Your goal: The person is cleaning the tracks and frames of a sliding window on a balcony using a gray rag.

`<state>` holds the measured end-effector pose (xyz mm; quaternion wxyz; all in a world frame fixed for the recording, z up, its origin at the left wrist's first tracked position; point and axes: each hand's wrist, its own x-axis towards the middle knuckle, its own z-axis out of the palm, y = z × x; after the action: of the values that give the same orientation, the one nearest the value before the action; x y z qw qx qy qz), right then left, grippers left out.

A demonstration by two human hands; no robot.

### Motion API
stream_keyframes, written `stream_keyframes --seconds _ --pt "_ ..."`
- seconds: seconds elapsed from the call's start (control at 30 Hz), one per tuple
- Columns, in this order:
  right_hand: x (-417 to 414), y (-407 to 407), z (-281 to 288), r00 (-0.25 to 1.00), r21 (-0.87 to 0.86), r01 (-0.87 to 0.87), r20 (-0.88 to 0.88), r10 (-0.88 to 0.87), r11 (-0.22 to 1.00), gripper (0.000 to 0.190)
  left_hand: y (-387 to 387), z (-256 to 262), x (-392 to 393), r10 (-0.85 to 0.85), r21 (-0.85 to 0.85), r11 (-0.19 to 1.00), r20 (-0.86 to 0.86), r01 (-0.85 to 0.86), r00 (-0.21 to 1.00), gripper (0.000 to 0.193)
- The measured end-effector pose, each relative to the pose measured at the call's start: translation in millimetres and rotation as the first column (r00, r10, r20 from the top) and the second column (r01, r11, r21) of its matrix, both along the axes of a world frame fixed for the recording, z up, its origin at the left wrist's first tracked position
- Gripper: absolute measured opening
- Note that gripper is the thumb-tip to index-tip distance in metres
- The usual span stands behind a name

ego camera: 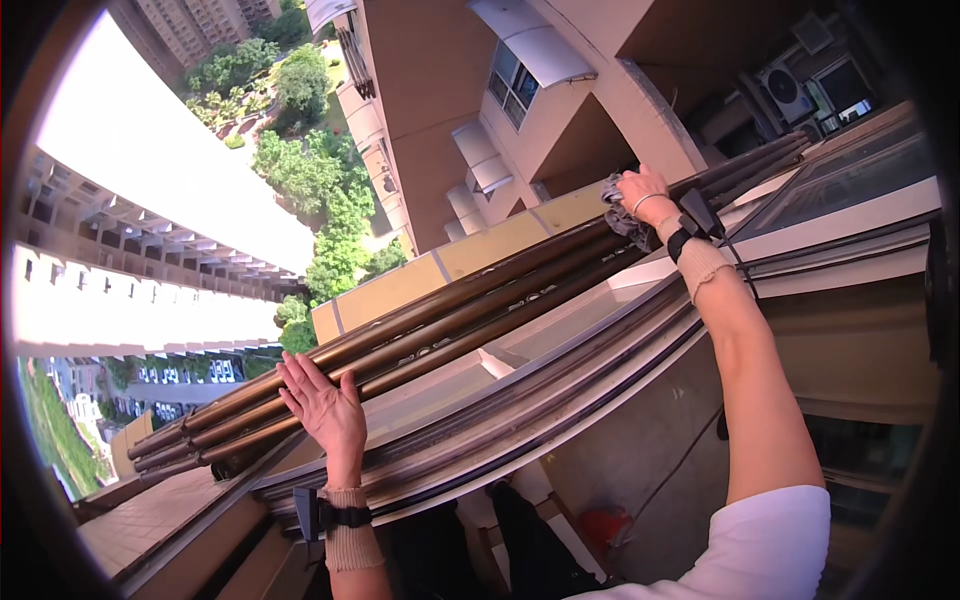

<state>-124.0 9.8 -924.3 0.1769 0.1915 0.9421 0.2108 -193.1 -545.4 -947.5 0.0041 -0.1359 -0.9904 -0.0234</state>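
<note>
My right hand [646, 189] holds a crumpled grey cloth [626, 217] against the upper right part of several bronze-brown metal poles [450, 301]. The poles run side by side along the outside of the window, sloping down to the left. Towards their left part is my left hand [328, 412], palm turned up and fingers spread, with nothing in it. Its fingertips overlap the poles in view; I cannot tell whether they touch. Both wrists wear knitted beige cuffs and black straps with small dark devices.
A sliding-window track [525, 420] curves below the poles, with a window pane [840, 180] at right. Beyond lies a yellow tiled ledge [487, 247], then a long drop to trees [300, 172]. Indoors, my dark-trousered legs [525, 532] stand near a red object [604, 525] and a cable [675, 465].
</note>
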Motion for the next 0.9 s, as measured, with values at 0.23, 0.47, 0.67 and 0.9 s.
stream_keyframes --seconds 0.23,0.47,0.67,0.9 --pt "113 172 -38 0.543 -0.159 0.705 -0.504 -0.671 0.691 0.052 2 3 -1 -0.021 -0.025 1.0 -0.044 0.02 0.999 0.071" --pt "68 22 -31 0.672 -0.147 0.565 -0.489 -0.557 0.812 0.039 5 6 -2 0.008 0.007 1.0 -0.007 -0.008 1.0 0.075" --pt "12 -216 -11 0.761 -0.318 0.152 -0.566 -0.316 0.936 0.041 6 2 -1 0.006 0.111 0.994 0.005 -0.006 1.0 0.076" --pt "-37 -436 -7 0.758 -0.705 -0.32 -0.591 -0.275 0.633 0.031 -15 -11 -10 -0.007 0.342 0.94 0.056 -0.013 0.998 0.061"
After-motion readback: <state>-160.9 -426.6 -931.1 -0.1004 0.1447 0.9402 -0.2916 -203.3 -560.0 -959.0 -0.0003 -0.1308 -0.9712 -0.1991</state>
